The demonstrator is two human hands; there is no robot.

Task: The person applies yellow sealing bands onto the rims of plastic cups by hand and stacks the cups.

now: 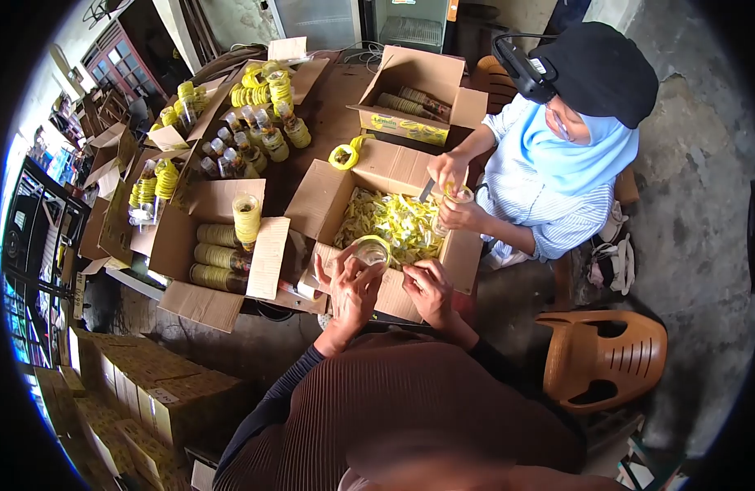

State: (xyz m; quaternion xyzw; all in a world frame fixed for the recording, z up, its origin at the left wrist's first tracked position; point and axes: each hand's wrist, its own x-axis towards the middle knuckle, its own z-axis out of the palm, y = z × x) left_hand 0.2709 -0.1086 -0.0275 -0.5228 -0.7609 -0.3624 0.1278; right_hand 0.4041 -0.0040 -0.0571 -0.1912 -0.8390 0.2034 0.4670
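Note:
My left hand [351, 288] is wrapped round a clear plastic cup with a yellow rim [372, 249], over the near edge of an open cardboard box [318, 200]. Small yellow-and-white packets [390, 217] fill the bottom of that box. To the right of the cup, my right hand [429, 290] has its fingertips pinched together over the box's near flap; anything between them is too small to make out. Across the box, a co-worker's hands [459, 214] hold another clear cup [440, 222], with a dark flat strip beside one of them.
A box with stacked yellow-ringed cups [218, 254] stands to my left. Cups with dark contents [246, 139] crowd the table's far left. Another carton [410, 90] sits at the back. A yellow ring roll [343, 156] lies behind my box. An orange chair [604, 353] is at right.

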